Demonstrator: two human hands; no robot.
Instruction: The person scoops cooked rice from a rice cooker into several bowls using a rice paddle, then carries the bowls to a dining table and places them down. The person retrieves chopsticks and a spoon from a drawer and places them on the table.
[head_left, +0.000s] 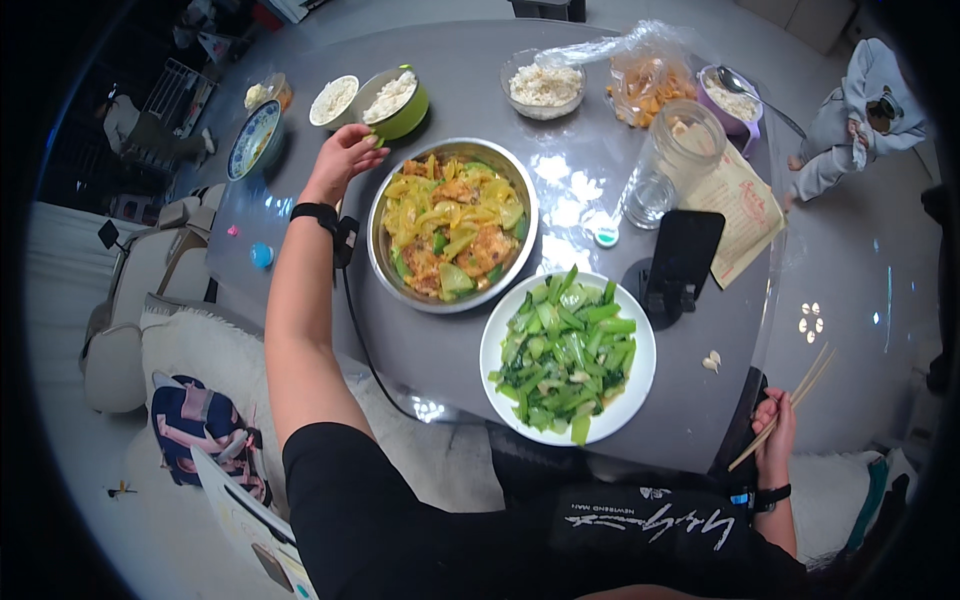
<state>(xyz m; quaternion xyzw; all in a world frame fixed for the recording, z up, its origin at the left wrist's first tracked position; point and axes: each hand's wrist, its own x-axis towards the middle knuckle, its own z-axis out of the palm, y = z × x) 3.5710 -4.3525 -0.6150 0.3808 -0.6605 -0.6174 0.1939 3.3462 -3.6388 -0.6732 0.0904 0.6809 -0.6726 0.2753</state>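
My left hand (349, 161) reaches out at the upper left, its fingertips on the small handle of a green bowl (412, 116) of rice. Beside that hand is a steel bowl (530, 225) of yellow-green vegetables and browned pieces. At the right, low beside the table edge, my right hand (774, 435) holds a pair of wooden chopsticks (804, 382), tips pointing up and away. A white plate (646, 360) of cooked leafy greens stands nearest my body. A white bowl (334, 101) of rice touches or nearly touches the green bowl.
A glass bowl (545, 94) and a purple bowl (707, 75) hold rice. Nearby are a bag of orange snacks (646, 86), a glass jar (660, 172), a phone on a stand (686, 251) and a patterned bowl (257, 141). A black cable (356, 322) crosses the left side. People (874, 112) are in the background.
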